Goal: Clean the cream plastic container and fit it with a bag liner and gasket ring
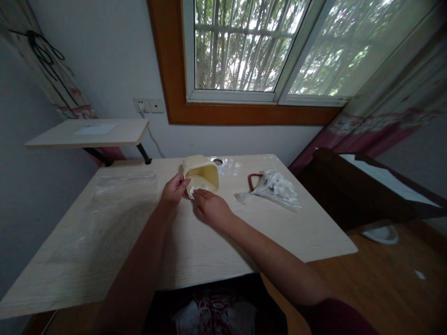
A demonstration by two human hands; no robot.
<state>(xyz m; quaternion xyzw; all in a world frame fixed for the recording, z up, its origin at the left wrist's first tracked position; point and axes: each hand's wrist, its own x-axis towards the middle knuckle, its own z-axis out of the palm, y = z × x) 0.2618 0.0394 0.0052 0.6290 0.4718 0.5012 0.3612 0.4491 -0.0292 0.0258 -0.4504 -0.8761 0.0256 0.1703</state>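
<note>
A small cream plastic bin [204, 173] lies on its side on the pale wooden table [115, 232], its opening turned toward me. My left hand [173, 190] grips the bin's left rim. My right hand [211, 208] rests just in front of the opening, fingers pinched on a small white piece [196, 190] at the bin's lower lip; I cannot make out what the piece is.
A clear plastic bag [277, 187] with a brown loop handle [252, 179] beside it lies to the right of the bin. A raised shelf [87, 132] stands at the table's back left. A dark wooden furniture piece [352, 190] sits at the right, under the window.
</note>
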